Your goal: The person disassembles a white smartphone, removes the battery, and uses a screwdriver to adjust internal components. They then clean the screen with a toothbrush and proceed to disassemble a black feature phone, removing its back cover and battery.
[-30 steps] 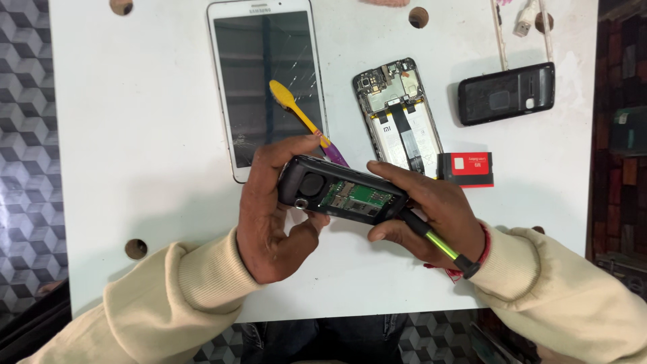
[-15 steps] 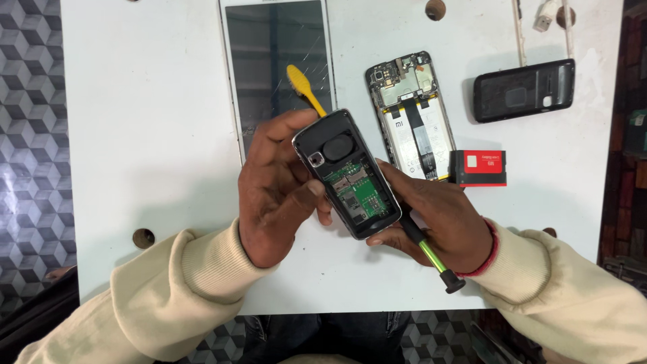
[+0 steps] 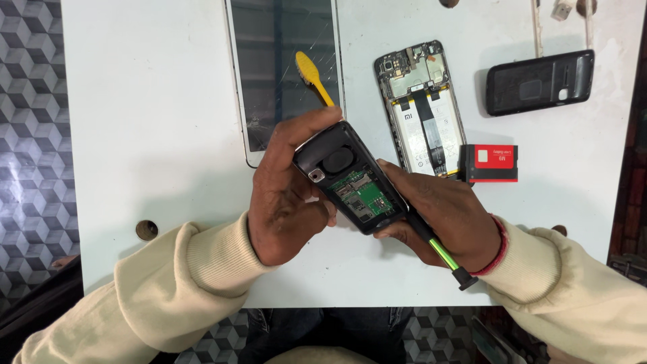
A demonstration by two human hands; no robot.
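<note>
Both of my hands hold a small black phone with its back cover off, its green circuit board and round speaker showing. My left hand grips the phone's upper end and left side. My right hand supports its lower end and also holds a thin screwdriver with a green and black handle, which sticks out past my wrist. The phone is tilted diagonally above the white table.
A white tablet with a cracked screen lies behind my hands with a yellow pry tool on it. To the right lie an opened smartphone, a red and black battery and a black back cover. Cables are at the far edge.
The phone has been turned from lying crosswise between my hands to a steeper diagonal, and the view has shifted slightly.
</note>
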